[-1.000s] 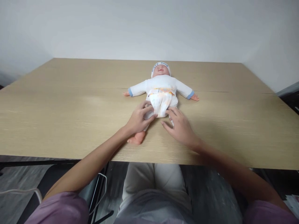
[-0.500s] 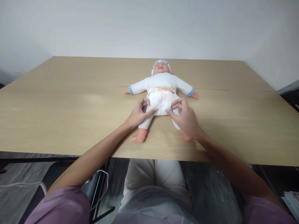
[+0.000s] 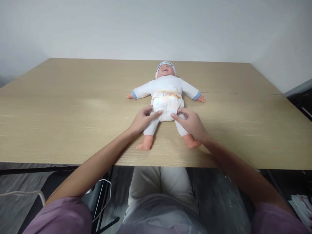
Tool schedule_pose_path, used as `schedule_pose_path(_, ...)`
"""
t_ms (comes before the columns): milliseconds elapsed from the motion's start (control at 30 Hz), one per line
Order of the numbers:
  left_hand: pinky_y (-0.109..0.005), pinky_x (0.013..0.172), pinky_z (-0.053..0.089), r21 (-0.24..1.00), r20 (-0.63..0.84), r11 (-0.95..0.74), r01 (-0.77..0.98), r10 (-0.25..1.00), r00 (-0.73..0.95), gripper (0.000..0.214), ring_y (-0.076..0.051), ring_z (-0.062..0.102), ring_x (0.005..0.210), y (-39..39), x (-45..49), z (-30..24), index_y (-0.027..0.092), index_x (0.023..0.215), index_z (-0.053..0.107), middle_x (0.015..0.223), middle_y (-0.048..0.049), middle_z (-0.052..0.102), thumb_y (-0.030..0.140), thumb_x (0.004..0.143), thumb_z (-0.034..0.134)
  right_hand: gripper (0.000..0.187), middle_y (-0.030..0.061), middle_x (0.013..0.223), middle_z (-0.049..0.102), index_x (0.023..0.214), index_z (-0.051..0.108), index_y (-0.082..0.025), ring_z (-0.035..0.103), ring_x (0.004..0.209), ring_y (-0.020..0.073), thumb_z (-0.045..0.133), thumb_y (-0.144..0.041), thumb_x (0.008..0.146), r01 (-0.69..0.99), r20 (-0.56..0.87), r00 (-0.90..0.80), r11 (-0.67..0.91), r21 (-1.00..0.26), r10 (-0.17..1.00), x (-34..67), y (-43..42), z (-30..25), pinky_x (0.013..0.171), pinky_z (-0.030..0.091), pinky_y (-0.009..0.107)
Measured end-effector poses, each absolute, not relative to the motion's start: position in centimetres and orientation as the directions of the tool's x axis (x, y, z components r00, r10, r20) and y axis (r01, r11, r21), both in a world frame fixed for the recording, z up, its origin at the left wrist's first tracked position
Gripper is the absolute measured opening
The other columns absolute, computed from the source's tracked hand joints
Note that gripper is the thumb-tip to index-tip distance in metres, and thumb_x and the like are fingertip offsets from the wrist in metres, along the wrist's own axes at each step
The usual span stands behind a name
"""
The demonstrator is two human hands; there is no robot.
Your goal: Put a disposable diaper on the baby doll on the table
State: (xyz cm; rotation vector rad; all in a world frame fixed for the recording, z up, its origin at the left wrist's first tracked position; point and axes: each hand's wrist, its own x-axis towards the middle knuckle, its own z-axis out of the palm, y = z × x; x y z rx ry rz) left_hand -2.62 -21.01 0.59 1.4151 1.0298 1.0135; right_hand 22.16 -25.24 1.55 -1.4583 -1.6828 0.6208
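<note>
A baby doll [image 3: 167, 84] in a white outfit with blue cuffs and a lettered headband lies on its back, arms spread and feet toward me. Around its hips is a white diaper [image 3: 166, 105] with an orange printed waistband. My left hand [image 3: 144, 118] pinches the diaper's edge at the leg opening on the left, thumb on top and fingers partly hidden beside the thigh. On the opposite side, my right hand [image 3: 190, 121] holds the other leg edge in the same way, its thumb on the diaper's front.
The doll rests on a wide wooden table [image 3: 80, 130] with a white wall [image 3: 146, 29] behind it. Below the front edge are a white cable [image 3: 109, 191] at left and some papers [image 3: 302, 208] at lower right. A dark object [image 3: 302, 100] stands beyond the right edge.
My fingers have shifted slightly along the diaper's leg edges, with the left fingers lower. My right hand has moved a little, uncovering more of the doll's foot. The view has shifted slightly.
</note>
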Motion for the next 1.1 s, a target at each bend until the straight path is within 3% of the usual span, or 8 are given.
schedule_pose_path(100, -0.027, 0.067, 0.041, 1.000, 0.021, -0.022, 0.002, 0.968, 0.250, 0.049, -0.015, 0.057, 0.075, -20.7, -2.7, 0.2, 0.016, 0.087, 0.073, 0.085, -0.0033, 0.070, 0.060, 0.083, 0.095, 0.031, 0.0052, 0.101, 0.079, 0.103, 0.083, -0.023, 0.067, 0.095, 0.0253, 0.081, -0.054, 0.097, 0.559, 0.287, 0.036, 0.218, -0.800, 0.957, 22.2, -25.3, 1.1, 0.092, 0.053, 0.041)
schedule_pose_path(233, -0.027, 0.066, 0.040, 0.990, 0.106, -0.121, 0.074, 0.978, 0.181, 0.049, -0.013, 0.056, 0.073, -20.9, -2.7, -0.3, 0.016, 0.084, 0.075, 0.083, -0.0024, 0.071, 0.061, 0.084, 0.095, 0.022, 0.0098, 0.118, 0.073, 0.104, 0.085, -0.023, 0.069, 0.109, 0.0268, 0.082, -0.044, 0.099, 0.590, 0.466, 0.034, 0.359, -0.723, 0.884, 22.2, -25.4, 0.4, 0.099, 0.057, 0.044)
schedule_pose_path(333, -0.028, 0.073, 0.048, 0.966, 0.192, -0.214, 0.143, 0.970, 0.152, 0.042, -0.015, 0.064, 0.081, -21.6, -3.3, -0.3, 0.017, 0.100, 0.083, 0.103, -0.0062, 0.081, 0.055, 0.087, 0.094, 0.019, 0.0111, 0.121, 0.070, 0.109, 0.085, -0.023, 0.071, 0.115, 0.0278, 0.079, -0.038, 0.102, 0.606, 0.527, -0.014, 0.426, -0.671, 0.850, 22.7, -26.0, 0.1, 0.103, 0.058, 0.046)
schedule_pose_path(433, -0.033, 0.089, 0.056, 0.907, 0.301, -0.335, 0.253, 0.939, 0.165, 0.037, -0.019, 0.072, 0.096, -22.0, -5.1, -0.4, 0.019, 0.116, 0.083, 0.121, -0.0091, 0.083, 0.052, 0.098, 0.084, 0.029, 0.0105, 0.123, 0.071, 0.132, 0.078, -0.025, 0.072, 0.108, 0.0261, 0.071, -0.038, 0.108, 0.624, 0.558, -0.081, 0.479, -0.618, 0.826, 24.0, -27.2, -0.1, 0.097, 0.061, 0.044)
schedule_pose_path(567, -0.044, 0.107, 0.056, 0.670, 0.533, -0.542, 0.508, 0.827, 0.178, 0.044, -0.025, 0.072, 0.109, -19.5, -8.1, -1.0, 0.019, 0.131, 0.072, 0.132, -0.0129, 0.079, 0.055, 0.108, 0.070, 0.042, 0.0098, 0.116, 0.076, 0.146, 0.064, -0.024, 0.073, 0.100, 0.0277, 0.065, -0.041, 0.108, 0.741, 0.620, -0.140, 0.497, -0.451, 0.772, 27.1, -26.5, -0.6, 0.103, 0.059, 0.049)
schedule_pose_path(733, -0.059, 0.129, 0.036, 0.287, 0.602, -0.584, 0.760, 0.727, 0.331, 0.079, -0.041, 0.055, 0.147, -10.8, -9.3, -1.8, 0.016, 0.159, 0.055, 0.164, -0.0223, 0.060, 0.075, 0.105, 0.060, 0.055, 0.0212, 0.149, 0.069, 0.155, 0.058, -0.019, 0.065, 0.133, 0.0405, 0.058, -0.048, 0.108, 0.900, 0.609, -0.208, 0.393, -0.187, 0.766, 30.0, -18.4, -1.8, 0.118, 0.048, 0.060)
schedule_pose_path(933, -0.056, 0.114, 0.041, 0.142, 0.447, -0.532, 0.835, 0.787, 0.425, 0.076, -0.043, 0.062, 0.129, -3.9, -8.4, -1.9, 0.016, 0.150, 0.064, 0.144, -0.0221, 0.073, 0.077, 0.107, 0.046, 0.061, 0.0246, 0.145, 0.071, 0.151, 0.060, -0.014, 0.062, 0.130, 0.0440, 0.057, -0.050, 0.102, 0.955, 0.556, -0.055, 0.205, -0.212, 0.829, 30.0, -10.6, -2.5, 0.112, 0.049, 0.060)
schedule_pose_path(1100, -0.057, 0.109, 0.041, 0.159, 0.459, -0.401, 0.902, 0.839, 0.292, 0.059, -0.044, 0.068, 0.111, -5.2, -6.9, -1.4, 0.014, 0.123, 0.070, 0.114, -0.0229, 0.076, 0.068, 0.100, 0.061, 0.043, 0.0213, 0.121, 0.080, 0.122, 0.074, -0.017, 0.071, 0.111, 0.0409, 0.062, -0.049, 0.096, 0.922, 0.487, 0.064, 0.135, -0.362, 0.871, 28.7, -11.0, -1.8, 0.100, 0.055, 0.053)
